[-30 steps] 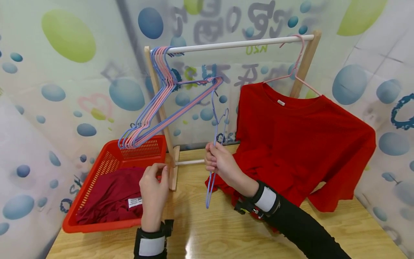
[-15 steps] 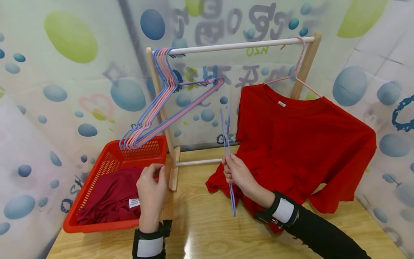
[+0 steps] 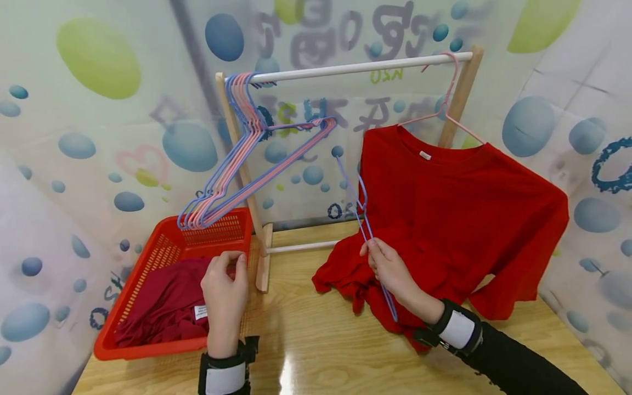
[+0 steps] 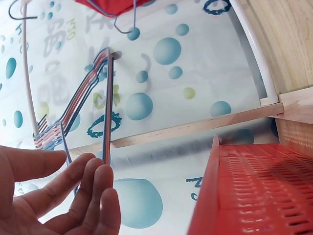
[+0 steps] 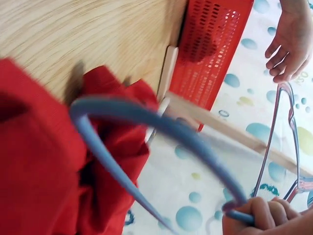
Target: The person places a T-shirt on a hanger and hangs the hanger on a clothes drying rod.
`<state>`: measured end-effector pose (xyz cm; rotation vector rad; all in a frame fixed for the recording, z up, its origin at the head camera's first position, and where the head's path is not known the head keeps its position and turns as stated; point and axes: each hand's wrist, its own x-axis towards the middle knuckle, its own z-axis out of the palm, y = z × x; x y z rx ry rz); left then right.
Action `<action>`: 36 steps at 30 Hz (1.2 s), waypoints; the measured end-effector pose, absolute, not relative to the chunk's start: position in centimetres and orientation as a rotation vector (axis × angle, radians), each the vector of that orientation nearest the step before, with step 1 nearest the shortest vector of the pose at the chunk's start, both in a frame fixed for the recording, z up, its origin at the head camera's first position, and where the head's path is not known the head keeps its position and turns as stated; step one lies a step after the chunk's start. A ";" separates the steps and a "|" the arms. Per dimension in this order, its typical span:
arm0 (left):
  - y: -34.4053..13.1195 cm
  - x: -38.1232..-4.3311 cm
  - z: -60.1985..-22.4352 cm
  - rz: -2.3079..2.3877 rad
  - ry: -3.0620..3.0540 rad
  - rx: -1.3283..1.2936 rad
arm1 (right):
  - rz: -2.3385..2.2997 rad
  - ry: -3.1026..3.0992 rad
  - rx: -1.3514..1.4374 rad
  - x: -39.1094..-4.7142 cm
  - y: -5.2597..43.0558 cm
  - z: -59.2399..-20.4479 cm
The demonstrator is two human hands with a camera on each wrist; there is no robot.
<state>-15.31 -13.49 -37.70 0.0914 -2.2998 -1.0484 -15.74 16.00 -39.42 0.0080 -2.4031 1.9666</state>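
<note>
My right hand (image 3: 392,271) grips a blue wire hanger (image 3: 365,206), held on edge in front of a red shirt (image 3: 459,203). In the right wrist view one end of that blue hanger (image 5: 166,126) loops close to the camera, over the shirt's bunched cloth. The shirt hangs from a pink hanger (image 3: 447,103) at the rack's right end. Beside the basket's right side, my left hand (image 3: 224,291) is raised with fingers loosely bent. The left wrist view shows nothing between the thumb and fingers of this left hand (image 4: 73,196).
A wood-and-white rack (image 3: 345,69) stands at the back, with several blue and pink hangers (image 3: 247,148) bunched at its left end. Below them, a red basket (image 3: 148,350) holds a dark red garment (image 3: 168,302). A patterned curtain (image 3: 306,203) backs the wooden table (image 3: 316,340).
My right hand has moved right with the blue hanger, from mid-table to in front of the red shirt, and the hanger has tilted. The left hand stays nearly in place.
</note>
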 end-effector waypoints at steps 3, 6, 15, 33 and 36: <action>-13.5 -15.3 -37.7 -1.050 -2.300 0.093 | 1.876 -2.392 0.043 -15.7 17.0 -39.6; -13.5 -15.3 -37.7 -1.042 -2.298 0.090 | 1.782 -2.376 0.072 -15.7 18.1 -39.8; -13.9 -15.3 -37.6 -1.026 -2.289 0.088 | 1.564 -2.320 0.078 -16.2 20.2 -39.9; -14.8 -15.2 -37.5 -1.008 -2.272 0.118 | 1.246 -2.153 -0.019 -16.4 21.1 -39.9; -14.9 -15.1 -37.5 -1.012 -2.271 0.129 | 1.245 -2.128 -0.038 -16.4 20.7 -39.7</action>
